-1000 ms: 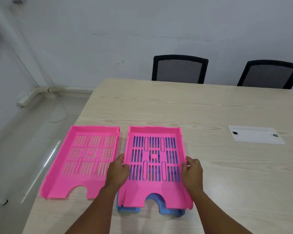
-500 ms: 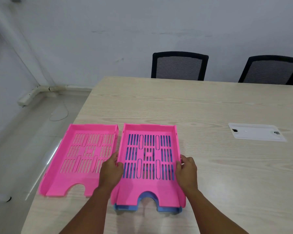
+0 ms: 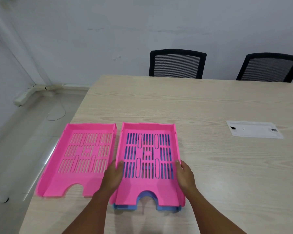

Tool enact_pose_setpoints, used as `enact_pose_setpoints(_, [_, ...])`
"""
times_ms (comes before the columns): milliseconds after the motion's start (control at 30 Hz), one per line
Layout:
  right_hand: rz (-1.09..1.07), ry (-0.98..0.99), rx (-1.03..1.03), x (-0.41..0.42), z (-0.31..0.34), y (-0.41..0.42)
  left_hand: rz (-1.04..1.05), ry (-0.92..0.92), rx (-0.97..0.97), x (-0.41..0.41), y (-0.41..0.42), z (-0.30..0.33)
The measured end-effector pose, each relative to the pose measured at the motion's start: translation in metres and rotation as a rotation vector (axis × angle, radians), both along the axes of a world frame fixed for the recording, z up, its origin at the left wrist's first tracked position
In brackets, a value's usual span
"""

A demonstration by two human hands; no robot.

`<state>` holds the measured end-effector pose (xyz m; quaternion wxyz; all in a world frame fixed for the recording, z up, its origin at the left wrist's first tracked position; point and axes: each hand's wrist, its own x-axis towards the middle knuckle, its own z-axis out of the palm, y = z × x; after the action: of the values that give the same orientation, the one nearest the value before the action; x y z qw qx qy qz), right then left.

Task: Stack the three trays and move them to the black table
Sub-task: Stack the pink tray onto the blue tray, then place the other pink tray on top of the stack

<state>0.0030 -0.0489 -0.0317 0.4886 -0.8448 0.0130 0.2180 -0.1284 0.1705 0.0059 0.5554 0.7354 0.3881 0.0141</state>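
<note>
A pink slotted tray (image 3: 148, 188) lies nested on a blue tray (image 3: 167, 208), whose front edge sticks out beneath it near the table's front. My left hand (image 3: 112, 178) grips the pink tray's left wall and my right hand (image 3: 184, 177) grips its right wall. A second pink tray (image 3: 79, 157) lies flat on the table just to the left, touching my left hand's side. No black table is in view.
The light wooden table (image 3: 210, 166) stretches far to the right and back. A white cable cover plate (image 3: 254, 131) is set into it at the right. Two black mesh chairs (image 3: 177, 63) (image 3: 269, 67) stand behind. The table's left edge drops to the floor.
The stacked pink tray has slid a little to the left toward the other pink tray and settled squarer over the blue one. Both hands stay on its side walls.
</note>
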Motion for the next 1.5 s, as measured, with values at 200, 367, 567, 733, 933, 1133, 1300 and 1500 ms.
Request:
enact_pose_setpoints(200, [-0.017,0.028,0.077,0.009,0.008,-0.009,0.019,0.011,-0.044,0.011,0.004,-0.014])
enact_pose_setpoints(367, [-0.014,-0.021,0.002,0.03,0.015,-0.029,-0.037,0.032,-0.018,0.034,-0.009,-0.024])
enact_pose_setpoints(567, [-0.001,-0.11,-0.066,0.054,0.017,-0.052,-0.098,-0.034,0.034,0.06,-0.039,-0.012])
enact_pose_setpoints(733, [-0.029,-0.16,-0.078,0.066,0.019,-0.067,-0.136,-0.034,0.068,0.074,-0.054,-0.008])
enact_pose_setpoints(933, [-0.045,-0.276,-0.162,0.07,0.018,-0.069,-0.127,-0.009,0.083,0.077,-0.057,-0.011])
enact_pose_setpoints(1133, [0.051,-0.537,-0.332,0.067,0.039,-0.046,-0.1,0.017,0.272,0.069,-0.041,-0.009])
enact_pose_setpoints(1300, [0.172,-0.585,-0.276,0.065,0.041,-0.013,-0.026,-0.017,0.377,0.058,-0.02,0.001])
enact_pose_setpoints(1500, [0.266,-0.6,-0.155,0.042,0.042,0.047,0.077,-0.036,0.432,0.025,0.019,0.004])
